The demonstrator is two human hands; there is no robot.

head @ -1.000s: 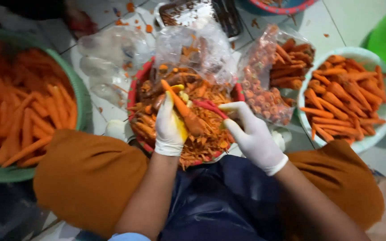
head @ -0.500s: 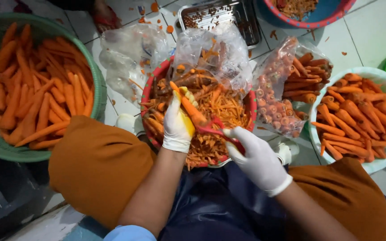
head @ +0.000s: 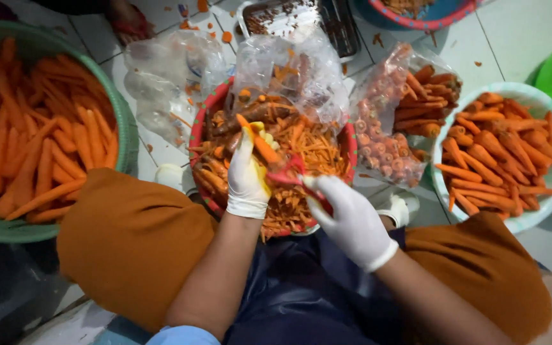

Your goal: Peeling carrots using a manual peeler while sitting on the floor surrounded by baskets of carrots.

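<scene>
left hand (head: 247, 176) grips a carrot (head: 258, 142); right hand (head: 347, 220) holds, seemingly, a red peeler (head: 287, 176); clear bags (head: 292, 67) behind.

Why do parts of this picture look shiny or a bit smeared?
Head view: soft, even light with faint shadows; glare whitens the crumpled clear plastic bags and the wet tiles; the right hand with its red peeler is slightly motion-blurred, the left hand and its carrot sharper; the green basket bends at the edge from the wide lens.

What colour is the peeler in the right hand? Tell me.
Red peeler, in the gloved right hand; head view.
</scene>
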